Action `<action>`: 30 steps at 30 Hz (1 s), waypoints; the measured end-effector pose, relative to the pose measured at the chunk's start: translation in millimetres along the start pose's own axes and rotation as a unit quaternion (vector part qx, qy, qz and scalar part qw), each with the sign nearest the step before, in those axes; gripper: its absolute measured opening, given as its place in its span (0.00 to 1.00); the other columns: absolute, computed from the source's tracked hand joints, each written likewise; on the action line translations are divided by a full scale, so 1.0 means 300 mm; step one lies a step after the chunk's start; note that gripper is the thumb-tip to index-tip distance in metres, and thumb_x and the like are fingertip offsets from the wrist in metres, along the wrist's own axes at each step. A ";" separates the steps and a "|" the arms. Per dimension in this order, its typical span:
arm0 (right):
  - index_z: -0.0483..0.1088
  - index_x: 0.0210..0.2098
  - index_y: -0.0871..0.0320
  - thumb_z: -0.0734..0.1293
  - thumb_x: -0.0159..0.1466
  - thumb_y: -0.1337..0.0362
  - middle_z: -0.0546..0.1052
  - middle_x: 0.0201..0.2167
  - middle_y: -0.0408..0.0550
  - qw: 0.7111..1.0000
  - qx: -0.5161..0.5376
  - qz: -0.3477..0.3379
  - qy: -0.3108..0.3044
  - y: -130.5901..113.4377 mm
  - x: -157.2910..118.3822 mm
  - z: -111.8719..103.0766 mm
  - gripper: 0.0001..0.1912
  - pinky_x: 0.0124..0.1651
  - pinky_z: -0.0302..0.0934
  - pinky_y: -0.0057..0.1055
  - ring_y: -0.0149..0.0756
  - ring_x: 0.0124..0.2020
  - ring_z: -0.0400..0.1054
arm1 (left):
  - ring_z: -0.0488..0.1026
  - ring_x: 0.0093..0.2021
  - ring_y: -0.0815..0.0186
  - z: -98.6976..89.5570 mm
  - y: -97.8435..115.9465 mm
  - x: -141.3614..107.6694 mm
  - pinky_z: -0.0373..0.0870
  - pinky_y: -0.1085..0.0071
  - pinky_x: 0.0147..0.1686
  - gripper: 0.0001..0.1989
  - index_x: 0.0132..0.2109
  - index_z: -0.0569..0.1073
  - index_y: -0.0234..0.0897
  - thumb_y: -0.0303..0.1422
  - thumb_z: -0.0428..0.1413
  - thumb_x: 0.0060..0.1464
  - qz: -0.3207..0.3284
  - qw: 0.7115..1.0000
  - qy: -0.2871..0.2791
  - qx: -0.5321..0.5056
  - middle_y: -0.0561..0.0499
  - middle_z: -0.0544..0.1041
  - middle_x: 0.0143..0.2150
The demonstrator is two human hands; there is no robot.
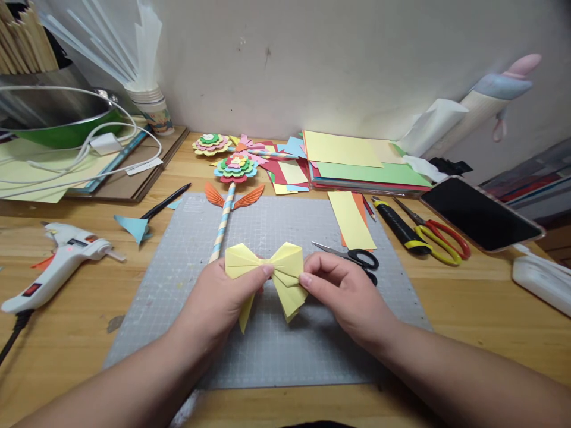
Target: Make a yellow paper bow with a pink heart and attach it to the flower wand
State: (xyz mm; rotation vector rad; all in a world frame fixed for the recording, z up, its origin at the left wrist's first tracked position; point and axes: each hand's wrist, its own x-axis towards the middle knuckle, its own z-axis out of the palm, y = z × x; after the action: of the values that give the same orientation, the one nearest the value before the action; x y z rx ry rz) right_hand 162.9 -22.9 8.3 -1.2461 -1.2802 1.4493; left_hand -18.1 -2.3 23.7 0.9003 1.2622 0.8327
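A folded yellow paper bow (286,261) with pleated tails is held up over the grey cutting mat (312,356). My left hand (227,288) grips it from the left, thumb pressed just below the bow's middle. On the other side, my right hand (343,288) pinches the edge of the right loop and tail between thumb and fingers. Behind my left hand lies a paper flower (235,169) on a blue-and-cream striped stem (222,223) with orange pleated leaves (250,197). Small black-handled scissors (363,259) rest on the mat just beyond my right hand.
At the left lie a white glue gun (66,258) and a black pen (166,201). Rightward are yellow paper strips (351,220), a black-and-yellow cutter (399,224), red-and-yellow-handled scissors (441,238) and a phone (482,211). Coloured paper (370,173) is stacked by the wall.
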 end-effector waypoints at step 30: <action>0.63 0.25 0.57 0.63 0.63 0.63 0.64 0.24 0.39 0.998 -0.030 -0.052 -0.034 0.006 0.001 -0.007 0.11 0.31 0.52 0.28 0.29 0.27 0.57 | 0.59 0.27 0.69 -0.013 -0.018 0.015 0.55 0.71 0.30 0.13 0.25 0.68 0.36 0.39 0.62 0.47 -0.003 0.999 -0.052 0.011 0.58 0.64 0.22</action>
State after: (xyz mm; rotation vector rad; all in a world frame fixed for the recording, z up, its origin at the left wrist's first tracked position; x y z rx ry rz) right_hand 165.1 -22.3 6.6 -1.1615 -1.4222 1.3982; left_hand -21.1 -0.1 16.6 0.9457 1.1855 0.7582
